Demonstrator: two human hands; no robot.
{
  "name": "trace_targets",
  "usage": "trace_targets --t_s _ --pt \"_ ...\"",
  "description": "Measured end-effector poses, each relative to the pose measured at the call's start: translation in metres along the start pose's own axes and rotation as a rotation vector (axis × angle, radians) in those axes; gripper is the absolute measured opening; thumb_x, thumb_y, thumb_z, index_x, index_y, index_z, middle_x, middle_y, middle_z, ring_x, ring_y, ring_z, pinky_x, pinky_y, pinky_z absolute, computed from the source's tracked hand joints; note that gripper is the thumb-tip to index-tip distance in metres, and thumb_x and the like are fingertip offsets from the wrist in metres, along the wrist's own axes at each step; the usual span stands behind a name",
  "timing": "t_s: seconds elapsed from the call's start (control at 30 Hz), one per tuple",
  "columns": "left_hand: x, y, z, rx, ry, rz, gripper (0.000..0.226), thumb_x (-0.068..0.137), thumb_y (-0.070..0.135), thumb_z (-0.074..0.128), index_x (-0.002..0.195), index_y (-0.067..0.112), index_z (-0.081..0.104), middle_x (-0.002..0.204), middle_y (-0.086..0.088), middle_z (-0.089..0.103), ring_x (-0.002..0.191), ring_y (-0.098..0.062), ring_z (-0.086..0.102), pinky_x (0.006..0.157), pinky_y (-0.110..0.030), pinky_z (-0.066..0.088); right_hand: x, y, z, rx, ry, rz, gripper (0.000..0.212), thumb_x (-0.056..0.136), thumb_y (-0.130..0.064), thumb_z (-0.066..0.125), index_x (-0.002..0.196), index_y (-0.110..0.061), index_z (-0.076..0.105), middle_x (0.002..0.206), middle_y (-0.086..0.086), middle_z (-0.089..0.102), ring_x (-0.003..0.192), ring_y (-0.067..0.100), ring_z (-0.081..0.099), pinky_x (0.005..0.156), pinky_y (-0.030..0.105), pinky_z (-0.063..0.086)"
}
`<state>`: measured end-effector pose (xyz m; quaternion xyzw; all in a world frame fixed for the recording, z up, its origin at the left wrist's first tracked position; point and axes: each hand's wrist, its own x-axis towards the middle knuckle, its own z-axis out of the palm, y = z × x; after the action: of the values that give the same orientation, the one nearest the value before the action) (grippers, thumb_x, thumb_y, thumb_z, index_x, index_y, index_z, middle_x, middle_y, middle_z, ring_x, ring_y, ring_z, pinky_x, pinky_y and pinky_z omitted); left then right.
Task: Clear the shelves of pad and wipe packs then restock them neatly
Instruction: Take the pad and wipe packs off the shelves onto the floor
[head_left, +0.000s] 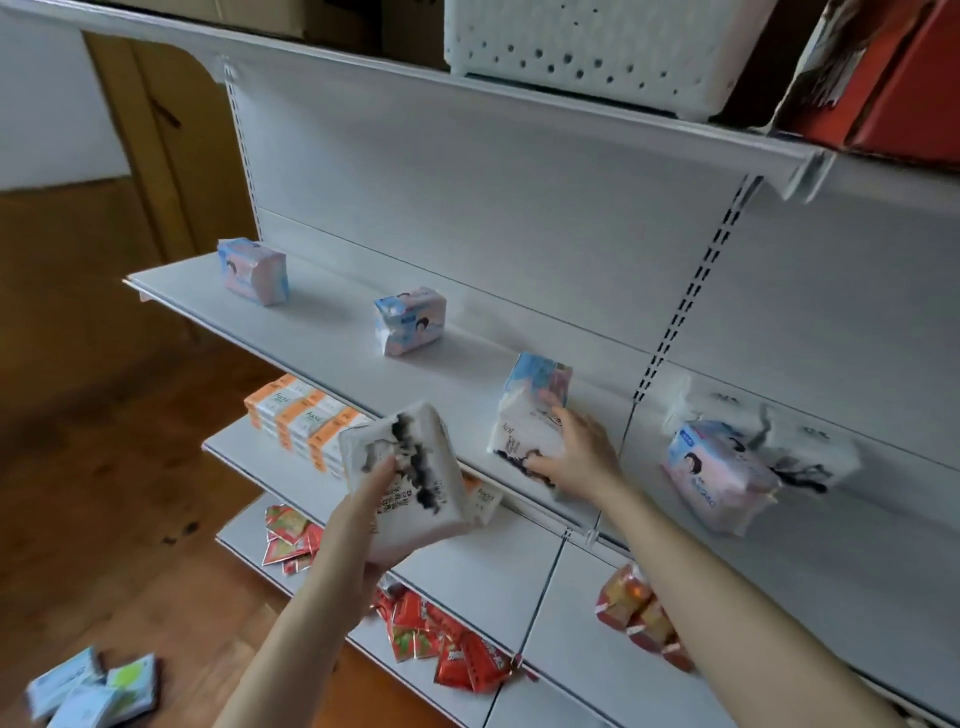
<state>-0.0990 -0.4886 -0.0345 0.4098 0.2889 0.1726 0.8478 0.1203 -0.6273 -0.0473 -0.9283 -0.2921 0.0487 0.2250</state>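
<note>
A white tissue pack with black ink print (408, 480) is clasped from below in the left hand (371, 499), held in the air in front of the shelf edge, while the right hand (574, 452) is closed on a second white pack (527, 421) standing on the middle shelf (332, 332), fingers on its near face and thumb at its lower edge. Behind the right fingertips a pink-and-blue pad pack (540, 376) is pressed against it. These film-wrapped packs are judged light, soft and slightly slippery, best gripped across the broad faces, not the crimped ends.

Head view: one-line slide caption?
Left hand holds a white pack; right hand grips another on the shelf.
</note>
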Motion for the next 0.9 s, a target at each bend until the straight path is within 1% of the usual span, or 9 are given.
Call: trace_targets --t_s 0.17,0.23,0.33,0.4,0.5,0.57,0.63,0.8,0.9 --pt "-0.012 -0.013 0.021 -0.109 -0.078 -0.011 0.035 0.069 0.034 0.062 0.098 0.015 0.058 0.073 -0.003 0.072 0.059 -0.016 0.07 0.048 -0.025 0.055 -0.031 -0.001 -0.018 0.593 0.086 0.161 0.058 0.07 -0.025 0.079 0.119 -0.017 0.051 0.11 -0.001 0.061 0.099 0.016 0.06 0.087 0.037 0.051" --pt "-0.014 -0.024 0.038 -0.182 -0.132 -0.001 0.033 0.068 0.032 0.06 0.097 0.015 0.059 0.075 -0.003 0.073 0.061 -0.017 0.07 0.053 -0.029 0.058 -0.051 0.005 -0.031 0.867 0.068 0.183 0.049 0.07 -0.019 0.08 0.111 -0.018 0.053 0.101 -0.003 0.063 0.088 0.01 0.063 0.077 0.031 0.055" --pt "-0.021 -0.045 0.076 -0.246 -0.21 -0.006 0.031 0.069 0.032 0.059 0.095 0.017 0.062 0.078 -0.003 0.073 0.064 -0.018 0.071 0.06 -0.036 0.058 -0.075 0.027 -0.051 1.057 0.004 0.209 0.034 0.075 -0.015 0.077 0.1 -0.024 0.055 0.093 -0.005 0.065 0.078 0.01 0.064 0.066 0.023 0.051" --pt "-0.026 -0.061 0.104 -0.256 -0.269 -0.009 0.042 0.059 0.037 0.074 0.095 0.017 0.068 0.088 -0.005 0.074 0.073 -0.021 0.072 0.065 -0.039 0.058 -0.09 0.047 -0.064 1.083 -0.039 0.238 0.041 0.076 -0.02 0.075 0.112 -0.022 0.054 0.1 0.0 0.068 0.084 0.016 0.067 0.074 0.03 0.054" --pt "-0.035 -0.083 0.137 -0.268 -0.311 -0.042 0.074 0.028 0.044 0.093 0.094 0.017 0.075 0.105 -0.01 0.072 0.087 -0.027 0.071 0.074 -0.046 0.055 -0.108 0.077 -0.085 1.082 -0.089 0.238 0.049 0.08 -0.026 0.071 0.124 -0.02 0.052 0.109 0.003 0.068 0.095 0.02 0.067 0.086 0.037 0.053" --pt "-0.04 -0.096 0.15 -0.263 -0.318 -0.049 0.089 0.027 0.045 0.093 0.107 0.015 0.069 0.109 -0.012 0.07 0.091 -0.029 0.07 0.077 -0.049 0.055 -0.117 0.092 -0.097 1.107 -0.15 0.21 0.035 0.085 -0.027 0.064 0.119 -0.024 0.055 0.106 -0.001 0.069 0.091 0.015 0.066 0.079 0.03 0.052" --pt "-0.049 -0.109 0.156 -0.28 -0.3 -0.044 0.096 0.026 0.043 0.094 0.112 0.014 0.063 0.103 -0.012 0.071 0.085 -0.028 0.071 0.07 -0.047 0.059 -0.124 0.1 -0.104 1.129 -0.222 0.188 0.031 0.088 -0.03 0.059 0.119 -0.024 0.056 0.104 -0.001 0.068 0.089 0.013 0.064 0.074 0.027 0.05" --pt "-0.085 -0.125 0.147 -0.396 -0.291 0.011 0.07 0.032 0.034 0.094 0.094 0.01 0.072 0.092 -0.013 0.073 0.075 -0.027 0.072 0.057 -0.036 0.057 -0.139 0.092 -0.091 1.046 -0.355 0.089 0.034 0.088 -0.031 0.058 0.122 -0.028 0.051 0.106 0.0 0.067 0.085 0.01 0.067 0.069 0.021 0.053" --pt "-0.107 -0.13 0.121 -0.378 -0.173 0.005 0.057 0.063 0.037 0.079 0.109 0.008 0.062 0.087 -0.009 0.073 0.071 -0.023 0.071 0.055 -0.03 0.056 -0.154 0.078 -0.072 1.019 -0.438 0.055 0.027 0.088 -0.031 0.057 0.115 -0.034 0.052 0.107 0.0 0.066 0.085 0.011 0.068 0.068 0.02 0.053"
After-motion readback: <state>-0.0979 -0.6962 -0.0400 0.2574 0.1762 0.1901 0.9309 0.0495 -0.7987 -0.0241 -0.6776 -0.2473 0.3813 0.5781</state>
